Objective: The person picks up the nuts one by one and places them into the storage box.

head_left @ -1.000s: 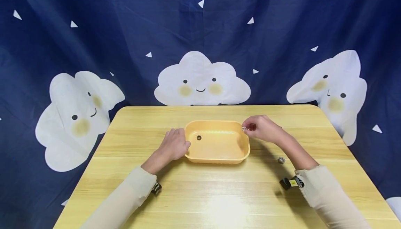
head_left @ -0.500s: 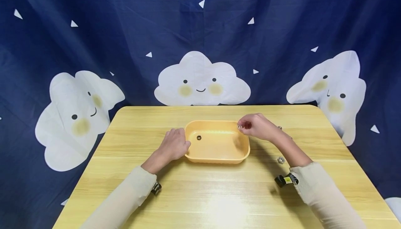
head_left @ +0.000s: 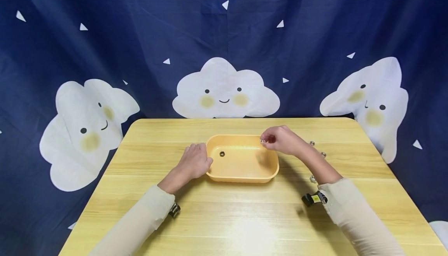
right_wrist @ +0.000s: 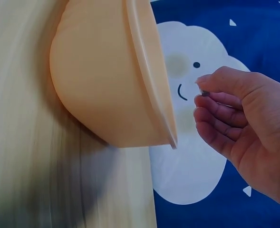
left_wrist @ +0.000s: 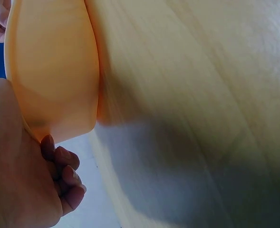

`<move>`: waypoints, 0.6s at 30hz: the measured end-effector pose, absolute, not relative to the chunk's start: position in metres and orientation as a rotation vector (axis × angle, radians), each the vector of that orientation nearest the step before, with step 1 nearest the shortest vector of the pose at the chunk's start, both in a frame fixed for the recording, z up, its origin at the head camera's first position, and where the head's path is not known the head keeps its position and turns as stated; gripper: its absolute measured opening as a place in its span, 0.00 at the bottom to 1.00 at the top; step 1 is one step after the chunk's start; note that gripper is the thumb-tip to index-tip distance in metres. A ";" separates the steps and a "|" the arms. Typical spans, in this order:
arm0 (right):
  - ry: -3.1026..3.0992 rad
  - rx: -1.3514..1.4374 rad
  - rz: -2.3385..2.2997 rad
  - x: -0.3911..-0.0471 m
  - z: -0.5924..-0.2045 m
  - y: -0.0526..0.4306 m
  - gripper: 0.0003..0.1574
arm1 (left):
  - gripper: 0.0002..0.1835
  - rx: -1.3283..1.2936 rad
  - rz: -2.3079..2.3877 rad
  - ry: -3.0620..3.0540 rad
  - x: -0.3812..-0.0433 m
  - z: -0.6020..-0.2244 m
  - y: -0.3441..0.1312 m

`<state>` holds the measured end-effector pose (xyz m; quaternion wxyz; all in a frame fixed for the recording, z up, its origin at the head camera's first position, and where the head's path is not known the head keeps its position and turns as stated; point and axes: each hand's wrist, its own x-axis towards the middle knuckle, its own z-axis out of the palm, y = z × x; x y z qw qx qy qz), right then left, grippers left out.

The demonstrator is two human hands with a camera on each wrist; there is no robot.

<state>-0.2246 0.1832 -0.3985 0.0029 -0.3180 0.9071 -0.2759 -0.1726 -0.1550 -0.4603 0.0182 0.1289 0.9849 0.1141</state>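
A yellow-orange plastic basin (head_left: pixel 241 179) stands on the wooden table. My left hand (head_left: pixel 196 160) grips its left rim, the thumb over the inner side and the fingers curled outside, as the left wrist view shows. One dark hex nut (head_left: pixel 222 154) lies on the basin's floor toward the left. Above the basin's right end, my right hand (head_left: pixel 281 141) pinches a small silvery nut (head_left: pixel 262 141) between thumb and forefinger. In the right wrist view that nut (right_wrist: pixel 205 93) is mostly hidden by the fingertips, held higher than the basin's rim.
Three metal nuts rest on the table right of the basin: a far one (head_left: pixel 312 143), a middle one (head_left: pixel 323 155) and a nearer nut (head_left: pixel 313 179) beside the right forearm. Behind the table (head_left: pixel 224 217) hangs a dark blue curtain (head_left: pixel 297 42) with white clouds.
My right hand has moved left with the pinched nut, from the basin's right rim to over its inside. Nuts behind the forearm have come into view. The left hand and basin stay put.
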 end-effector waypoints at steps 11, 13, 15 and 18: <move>2.818 -1.018 -0.852 -0.231 -0.402 0.170 0.04 | 0.11 0.407 0.363 3.048 -0.173 -0.462 -0.156; 2.804 -1.022 -0.857 -0.232 -0.403 0.167 0.04 | 0.11 0.405 0.363 3.052 -0.173 -0.462 -0.156; 2.794 -1.020 -0.855 -0.233 -0.403 0.165 0.05 | 0.12 0.405 0.363 3.055 -0.174 -0.462 -0.156; 2.790 -1.028 -0.842 -0.235 -0.403 0.161 0.05 | 0.12 0.408 0.359 3.056 -0.174 -0.462 -0.156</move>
